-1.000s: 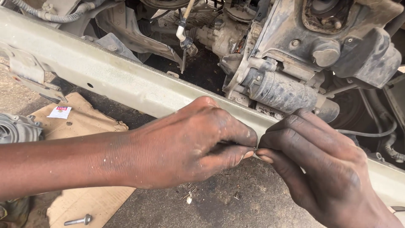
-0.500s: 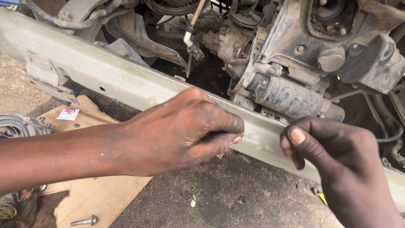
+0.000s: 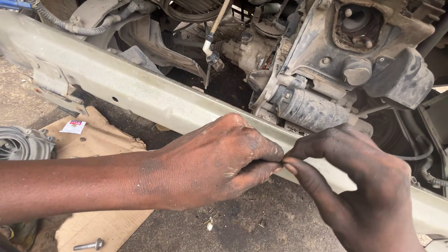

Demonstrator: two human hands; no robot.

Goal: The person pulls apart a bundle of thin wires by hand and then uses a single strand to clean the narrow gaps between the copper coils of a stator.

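- Half a second back my right hand (image 3: pixel 373 196) hung well apart from the left; now it is back in, fingertip to fingertip with my left hand (image 3: pixel 219 163).
- Both sets of fingers are pressed together at one spot, just in front of the long pale dusty metal crossbeam (image 3: pixel 140 91). Whatever they pinch is too small and too hidden to make out, so I cannot tell whether anything sits between them.
- Since a second ago the hands have closed, parted and closed again, which I judge means the fiddly pinching work between them goes on rather than being done.
- Left forearm reaches in from the left edge, low over the ground; the right wrist comes up from the bottom right corner.
- Behind the crossbeam sits the grimy grey engine block with its cylindrical starter motor (image 3: pixel 308 107), hoses and brackets around it, all caked in dirt.
- A thin cream-coloured stick with a white tip (image 3: pixel 215 28) hangs down into the engine bay above.
- Below my hands lies rough dark asphalt ground (image 3: pixel 261 224), with small pale scraps scattered on it.
- A torn sheet of brown cardboard (image 3: pixel 100 140) lies to the left, a small red and white sachet (image 3: pixel 73 126) on it, a steel bolt (image 3: pixel 88 245) at its near edge.
- A ribbed grey cast-metal part (image 3: pixel 21 144) rests at the far left.
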